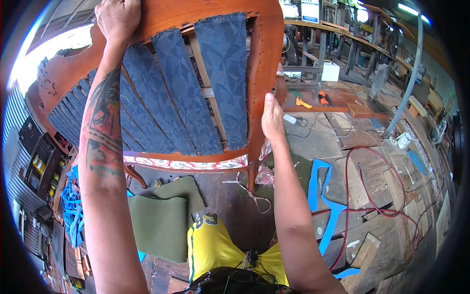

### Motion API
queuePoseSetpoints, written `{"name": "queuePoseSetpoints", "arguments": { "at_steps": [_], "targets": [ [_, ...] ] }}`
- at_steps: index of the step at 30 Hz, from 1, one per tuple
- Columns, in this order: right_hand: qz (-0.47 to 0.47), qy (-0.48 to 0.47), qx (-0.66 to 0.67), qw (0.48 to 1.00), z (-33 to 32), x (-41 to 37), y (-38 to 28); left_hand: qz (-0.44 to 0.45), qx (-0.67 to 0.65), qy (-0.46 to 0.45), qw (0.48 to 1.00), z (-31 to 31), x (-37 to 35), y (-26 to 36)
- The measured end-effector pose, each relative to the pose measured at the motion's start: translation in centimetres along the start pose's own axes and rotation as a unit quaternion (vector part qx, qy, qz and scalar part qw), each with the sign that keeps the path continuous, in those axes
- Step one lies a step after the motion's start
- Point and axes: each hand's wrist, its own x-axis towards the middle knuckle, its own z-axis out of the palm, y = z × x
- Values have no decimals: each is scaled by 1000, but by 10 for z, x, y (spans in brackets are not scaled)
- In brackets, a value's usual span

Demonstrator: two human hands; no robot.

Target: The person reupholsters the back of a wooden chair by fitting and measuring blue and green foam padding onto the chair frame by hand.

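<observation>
A wooden sofa (267, 44) stands in front of me, its curved orange-brown frame facing me. Strips of dark blue patterned fabric (223, 78) run down its back, with narrow gaps between them. My left hand (117, 19) is closed over the top rail, its fingertips hidden behind the wood. On the right upright, my right hand (272, 117) grips the edge with the thumb pointing up; its other fingers are out of sight. Below the back shows a red-and-white patterned seat cover (186, 163).
Green foam pieces (161, 228) lie on the floor by my legs. Blue strips (335, 208) and a red hose (346, 196) spread across the boards at right. A heap of blue strips (73, 210) lies left. An orange-and-black tool (324, 98) rests beyond the sofa.
</observation>
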Motion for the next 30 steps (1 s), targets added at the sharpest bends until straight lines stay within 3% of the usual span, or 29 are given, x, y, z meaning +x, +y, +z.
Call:
{"name": "queuePoseSetpoints", "arguments": {
  "at_steps": [8, 12, 19, 21, 30],
  "targets": [
    [-18, 4, 11, 1000, 2, 1, 6, 24, 14, -1, 1000, 2, 2, -13],
    [-5, -2, 15, 1000, 2, 2, 7, -30, 19, -75, 997, 0, 7, -28],
    [-20, 0, 24, 1000, 3, 2, 7, -24, 20, -65, 997, 0, 5, -22],
    [-17, -4, 27, 999, 2, 2, 7, -10, -14, -3, 1000, 0, 0, 0],
    [-11, -6, 20, 1000, 2, 2, 5, -10, -23, -4, 1000, 0, 0, 0]
  ]
}}
